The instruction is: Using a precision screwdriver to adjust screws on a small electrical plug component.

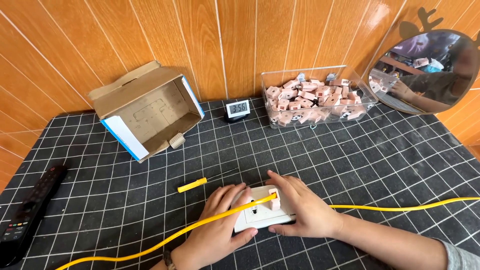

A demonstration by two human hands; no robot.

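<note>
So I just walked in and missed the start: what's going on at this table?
A person is working with both bare hands on a white socket plate lying on the black gridded mat. The left hand steadies its near side while the right hand rests on a pink block on the plate. A yellow cable runs across it. A yellow-handled screwdriver lies just beyond, and a clear bin of more pink blocks sits by the wall.

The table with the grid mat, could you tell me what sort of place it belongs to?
Probably a small home assembly bench: a clear bin of pink plastic parts, a screwdriver, and a white socket plate under both hands.
</note>
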